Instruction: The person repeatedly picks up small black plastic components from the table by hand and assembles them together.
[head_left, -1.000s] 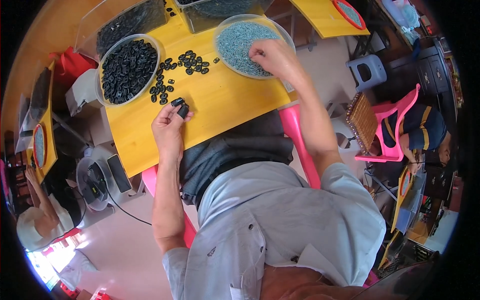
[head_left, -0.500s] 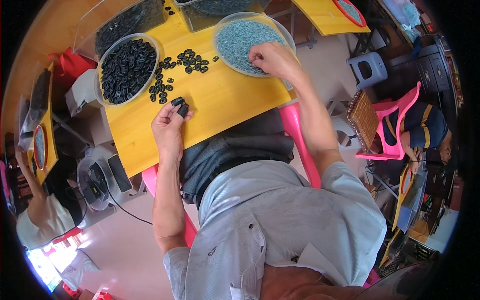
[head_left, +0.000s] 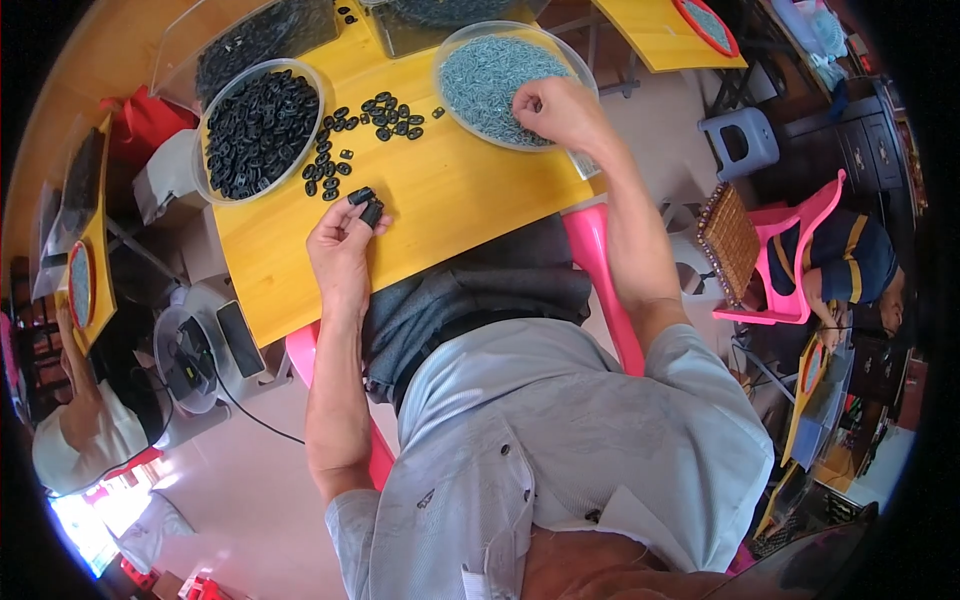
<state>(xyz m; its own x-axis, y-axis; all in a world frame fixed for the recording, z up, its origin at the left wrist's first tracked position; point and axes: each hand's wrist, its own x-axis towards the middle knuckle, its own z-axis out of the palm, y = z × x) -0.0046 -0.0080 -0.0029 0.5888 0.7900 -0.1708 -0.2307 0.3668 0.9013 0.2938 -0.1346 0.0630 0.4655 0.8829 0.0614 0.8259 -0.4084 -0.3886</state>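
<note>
My left hand [head_left: 342, 250] is closed in a pinch on small black plastic parts [head_left: 371, 212], just above the front left of the yellow table. How many it holds is partly hidden by the fingers. At the right, my right hand [head_left: 562, 112] is over the near right side of a clear round tub of small blue-grey metal pieces that look like screws [head_left: 490, 75]. Its thumb and fingers are curled together; whatever they pinch is too small to make out. Loose black oval parts [head_left: 392, 117] with holes lie scattered between the hands.
A clear round tub heaped with black parts [head_left: 262, 130] stands at the table's left. Clear bins [head_left: 430, 25] line the far edge of the yellow table [head_left: 460, 200]. A pink chair, a grey stool [head_left: 738, 140] and other people at work surround me.
My right hand has drawn slightly back toward the right over the screw-like pieces, its fingers more curled. My left hand still holds the black parts. The whole view has shifted a little.
</note>
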